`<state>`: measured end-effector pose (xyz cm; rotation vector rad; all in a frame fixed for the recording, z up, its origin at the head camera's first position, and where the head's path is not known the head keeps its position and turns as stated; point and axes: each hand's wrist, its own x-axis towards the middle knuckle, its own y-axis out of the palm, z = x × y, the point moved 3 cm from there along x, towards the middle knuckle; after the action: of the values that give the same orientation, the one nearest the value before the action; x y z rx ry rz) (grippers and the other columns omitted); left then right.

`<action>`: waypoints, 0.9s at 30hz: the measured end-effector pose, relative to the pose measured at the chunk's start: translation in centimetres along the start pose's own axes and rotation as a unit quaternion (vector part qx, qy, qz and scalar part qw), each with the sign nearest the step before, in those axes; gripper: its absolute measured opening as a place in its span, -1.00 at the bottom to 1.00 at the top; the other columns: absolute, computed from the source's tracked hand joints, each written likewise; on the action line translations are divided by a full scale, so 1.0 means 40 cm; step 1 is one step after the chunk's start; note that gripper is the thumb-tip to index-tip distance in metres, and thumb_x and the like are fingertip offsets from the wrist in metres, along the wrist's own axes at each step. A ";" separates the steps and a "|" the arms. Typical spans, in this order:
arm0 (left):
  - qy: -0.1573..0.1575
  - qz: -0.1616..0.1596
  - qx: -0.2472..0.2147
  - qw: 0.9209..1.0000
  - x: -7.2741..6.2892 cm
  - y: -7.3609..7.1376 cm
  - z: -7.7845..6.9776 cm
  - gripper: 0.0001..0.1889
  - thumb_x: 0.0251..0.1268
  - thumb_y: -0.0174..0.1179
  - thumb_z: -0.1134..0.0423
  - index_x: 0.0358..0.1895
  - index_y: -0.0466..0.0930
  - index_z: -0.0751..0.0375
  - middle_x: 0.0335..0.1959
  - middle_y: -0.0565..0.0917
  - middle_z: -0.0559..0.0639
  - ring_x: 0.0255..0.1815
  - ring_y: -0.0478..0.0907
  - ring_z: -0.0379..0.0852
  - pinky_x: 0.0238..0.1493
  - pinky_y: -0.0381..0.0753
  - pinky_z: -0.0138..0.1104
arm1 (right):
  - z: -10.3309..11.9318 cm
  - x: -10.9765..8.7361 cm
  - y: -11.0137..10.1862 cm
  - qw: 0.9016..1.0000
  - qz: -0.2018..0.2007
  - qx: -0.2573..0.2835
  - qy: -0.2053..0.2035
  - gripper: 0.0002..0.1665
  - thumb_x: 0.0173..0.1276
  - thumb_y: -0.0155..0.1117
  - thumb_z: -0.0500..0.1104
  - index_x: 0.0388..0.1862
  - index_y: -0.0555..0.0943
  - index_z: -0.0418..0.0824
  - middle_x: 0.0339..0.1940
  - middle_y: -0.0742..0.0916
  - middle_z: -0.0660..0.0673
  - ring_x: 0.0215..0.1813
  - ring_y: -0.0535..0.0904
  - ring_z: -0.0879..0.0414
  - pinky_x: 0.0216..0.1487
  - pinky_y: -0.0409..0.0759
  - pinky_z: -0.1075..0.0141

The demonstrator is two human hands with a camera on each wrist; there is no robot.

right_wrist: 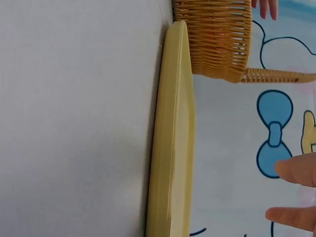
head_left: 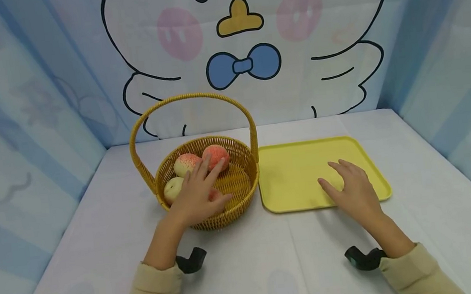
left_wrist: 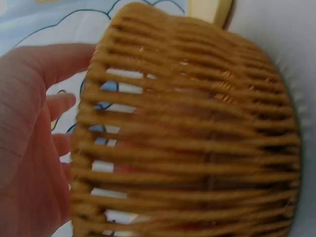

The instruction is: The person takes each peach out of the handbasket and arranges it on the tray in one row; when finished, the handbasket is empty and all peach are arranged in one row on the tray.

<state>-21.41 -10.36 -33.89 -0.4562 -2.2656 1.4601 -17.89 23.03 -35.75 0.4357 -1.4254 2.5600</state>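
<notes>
My left hand (head_left: 199, 196) reaches over the near rim of a woven wicker basket (head_left: 242, 208), fingers spread above the fruit inside. In the basket are a red peach (head_left: 218, 156), a speckled pink-and-cream peach (head_left: 186, 163), a pale yellow-green fruit (head_left: 173, 189) and a reddish fruit (head_left: 214, 194) partly hidden beneath the hand. The left wrist view has the basket wall (left_wrist: 197, 123) across it, the thumb behind its rim. Over a yellow tray (head_left: 294, 174) my right hand (head_left: 354, 192) hovers, thumb and fingers apart, holding nothing.
The basket's tall handle (head_left: 189, 96) arches above it. The tray lies close to the basket's right side on a white tablecloth (head_left: 248, 270). Behind stands a printed cloth backdrop (head_left: 297, 83), with blue curtains (head_left: 15, 141) at both sides.
</notes>
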 end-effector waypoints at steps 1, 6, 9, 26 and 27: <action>0.008 0.003 -0.012 1.000 -0.002 -0.008 0.002 -0.18 0.18 0.11 -0.16 0.46 -0.07 -0.12 0.46 -0.17 0.13 0.42 -0.23 0.18 0.28 -0.13 0.15 | -0.009 0.000 -0.005 1.000 -0.004 0.006 0.002 -0.39 0.29 0.17 0.03 0.16 0.43 -0.38 0.19 0.39 -0.46 0.22 0.20 -0.41 0.11 0.17 -0.24; 0.031 0.034 -0.069 0.996 -0.011 -0.039 0.014 -0.24 0.16 0.22 -0.01 0.43 0.08 -0.07 0.44 0.01 0.10 0.40 -0.05 0.09 0.23 0.14 0.08 | -0.064 -0.007 -0.034 0.999 -0.031 0.036 0.016 -0.45 0.29 0.19 -0.05 0.09 0.46 -0.45 0.12 0.47 -0.46 0.17 0.29 -0.37 0.09 0.23 -0.21; 0.036 0.058 -0.083 0.994 -0.015 -0.050 0.021 -0.27 0.16 0.24 0.08 0.40 0.15 0.01 0.41 0.08 0.10 0.39 0.01 0.06 0.21 0.20 0.05 | -0.100 -0.015 -0.052 0.997 -0.032 0.053 0.039 -0.45 0.31 0.17 -0.06 0.11 0.45 -0.46 0.12 0.46 -0.46 0.18 0.29 -0.37 0.06 0.26 -0.21; 0.047 0.088 -0.105 0.989 -0.032 -0.054 0.042 -0.32 0.05 0.32 0.25 0.31 0.30 0.14 0.32 0.26 0.11 0.34 0.11 0.06 0.20 0.23 0.01 | -0.240 -0.045 -0.074 0.981 -0.016 0.067 0.180 -0.38 0.38 0.02 -0.01 0.19 0.37 -0.49 0.17 0.38 -0.54 0.16 0.29 -0.41 0.03 0.33 -0.16; 0.046 0.091 -0.104 0.989 -0.033 -0.054 0.042 -0.32 0.05 0.32 0.25 0.30 0.30 0.15 0.31 0.28 0.10 0.34 0.11 0.06 0.21 0.23 0.00 | -0.245 -0.047 -0.076 0.980 -0.025 0.067 0.184 -0.41 0.38 0.03 -0.03 0.18 0.38 -0.48 0.16 0.40 -0.52 0.15 0.32 -0.39 0.02 0.36 -0.14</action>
<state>-21.23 -13.18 -32.73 -0.7974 -2.3632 1.2587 -16.86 32.96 -38.85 0.0086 -1.1027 2.5355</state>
